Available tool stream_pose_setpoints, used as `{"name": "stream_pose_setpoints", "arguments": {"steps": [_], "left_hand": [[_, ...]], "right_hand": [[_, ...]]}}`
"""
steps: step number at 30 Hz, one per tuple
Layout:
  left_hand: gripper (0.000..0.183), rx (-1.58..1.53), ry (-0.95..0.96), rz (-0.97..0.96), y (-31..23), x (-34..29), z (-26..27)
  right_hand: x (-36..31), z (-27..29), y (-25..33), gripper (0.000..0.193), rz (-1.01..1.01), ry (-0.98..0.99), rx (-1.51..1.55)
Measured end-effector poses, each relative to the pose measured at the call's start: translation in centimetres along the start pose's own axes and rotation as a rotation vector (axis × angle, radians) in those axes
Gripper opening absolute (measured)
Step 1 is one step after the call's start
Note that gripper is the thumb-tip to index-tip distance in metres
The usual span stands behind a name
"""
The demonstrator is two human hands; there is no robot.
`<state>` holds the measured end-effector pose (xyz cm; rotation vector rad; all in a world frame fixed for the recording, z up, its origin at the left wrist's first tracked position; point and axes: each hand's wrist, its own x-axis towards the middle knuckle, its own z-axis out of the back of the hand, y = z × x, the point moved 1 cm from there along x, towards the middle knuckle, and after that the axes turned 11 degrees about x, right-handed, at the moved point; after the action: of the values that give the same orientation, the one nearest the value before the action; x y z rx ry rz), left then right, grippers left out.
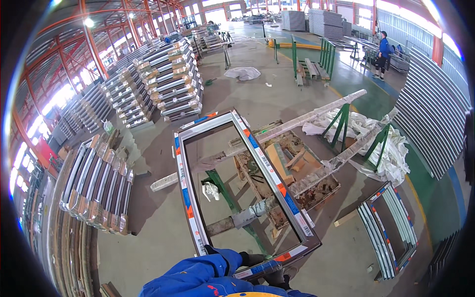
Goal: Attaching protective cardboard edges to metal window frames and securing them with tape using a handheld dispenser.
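A long rectangular window frame (267,163) with a brown outer edge and orange, blue and white protective tape lies tilted before me, resting on wrapped support bars. My left hand (253,259), in a dark glove, reaches across to its near bar and closes on the inner side. Close by, my right hand (278,278), also gloved, grips the same bar from the near side. My blue sleeve hides part of the near left corner. The fingers of both hands are only partly visible.
Wrapped bars (341,161) on green trestles (378,143) extend right, over a shallow tray (316,195) of scraps. White sheeting (396,163) lies around the trestles. Stacked frames stand left (101,183) and lower right (386,232). A person in blue (383,52) is far right.
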<state>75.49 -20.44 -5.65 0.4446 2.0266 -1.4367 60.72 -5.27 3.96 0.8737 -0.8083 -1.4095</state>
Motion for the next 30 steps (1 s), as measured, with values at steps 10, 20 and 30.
{"name": "stream_pose_setpoints", "arguments": {"steps": [10, 20, 30], "left_hand": [[0.057, -0.001, 0.033, 0.030, -4.0, -1.6, -1.4], [0.048, 0.207, -0.078, 0.013, -4.3, -1.9, -1.4], [0.052, 0.195, -0.084, -0.004, -6.0, -3.3, -0.8]], "right_hand": [[-1.1, 1.4, 0.9, 0.041, 0.005, -0.076, 0.034], [3.0, 19.7, 20.7, 0.034, -0.323, 0.054, 0.290], [16.2, 12.3, 17.5, 0.049, -0.216, 0.984, -0.478]]}}
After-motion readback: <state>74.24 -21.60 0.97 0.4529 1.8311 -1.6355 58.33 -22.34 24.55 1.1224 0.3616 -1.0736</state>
